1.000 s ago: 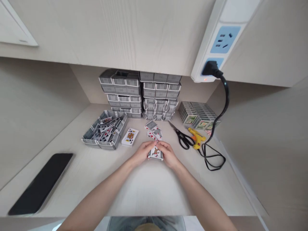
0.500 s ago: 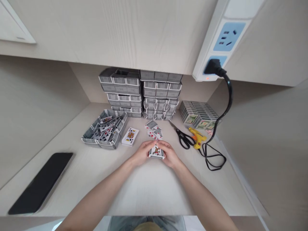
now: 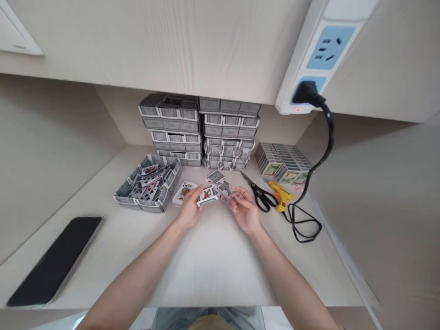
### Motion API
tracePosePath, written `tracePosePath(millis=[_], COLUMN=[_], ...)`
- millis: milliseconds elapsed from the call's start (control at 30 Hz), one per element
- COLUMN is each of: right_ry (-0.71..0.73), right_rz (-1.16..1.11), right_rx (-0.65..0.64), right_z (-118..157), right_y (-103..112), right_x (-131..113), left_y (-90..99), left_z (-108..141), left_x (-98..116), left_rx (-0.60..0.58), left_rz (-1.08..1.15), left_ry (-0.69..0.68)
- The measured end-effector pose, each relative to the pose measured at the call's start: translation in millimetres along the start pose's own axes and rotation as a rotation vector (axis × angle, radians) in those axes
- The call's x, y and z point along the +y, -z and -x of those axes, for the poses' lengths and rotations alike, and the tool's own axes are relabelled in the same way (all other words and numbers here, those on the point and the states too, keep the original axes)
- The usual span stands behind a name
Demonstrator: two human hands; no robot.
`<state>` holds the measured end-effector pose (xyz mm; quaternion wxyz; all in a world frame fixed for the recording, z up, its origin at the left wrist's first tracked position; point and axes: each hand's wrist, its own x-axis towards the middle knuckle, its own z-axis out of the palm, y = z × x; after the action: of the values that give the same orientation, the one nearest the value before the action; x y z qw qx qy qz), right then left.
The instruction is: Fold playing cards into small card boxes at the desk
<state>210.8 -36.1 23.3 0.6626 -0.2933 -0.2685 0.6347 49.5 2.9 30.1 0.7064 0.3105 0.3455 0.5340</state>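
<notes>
My left hand (image 3: 190,210) grips a playing card (image 3: 207,195) with a picture figure on its face and a strip of patterned card back along its near edge. Half covered by that hand, a stack of cards (image 3: 182,191) lies face up with a king on top. My right hand (image 3: 245,210) hovers apart from the held card, its fingers loosely bent and nothing visible in them. Between and beyond the hands lie several loose cards (image 3: 216,176), some face down, some showing red pips.
Left stands a box made of cards (image 3: 156,207), filled with loose cards. Stacked card-made boxes (image 3: 229,126) line the back. Right are scissors (image 3: 264,198), a yellow glue gun (image 3: 282,195) with a black cord, and packed card decks (image 3: 285,165). A phone (image 3: 55,261) lies front left; a power strip (image 3: 309,75) hangs above.
My hands have parted. The left has carried the held card a little left and tilted it, over by the king stack; the right has let go of it and moved right.
</notes>
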Motion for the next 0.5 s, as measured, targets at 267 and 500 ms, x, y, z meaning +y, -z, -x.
tracePosePath(millis=[267, 500], right_ry=[0.018, 0.045], right_rz=[0.061, 0.163], right_rx=[-0.058, -0.034], right_z=[2.3, -0.4], right_y=[-2.3, -1.3], right_x=[-0.2, 2.7], left_y=[-0.7, 1.0], left_z=[2.2, 1.6], left_x=[-8.2, -12.7], left_rx=[0.044, -0.021], left_rz=[-0.333, -0.615], left_ry=[-0.109, -0.177])
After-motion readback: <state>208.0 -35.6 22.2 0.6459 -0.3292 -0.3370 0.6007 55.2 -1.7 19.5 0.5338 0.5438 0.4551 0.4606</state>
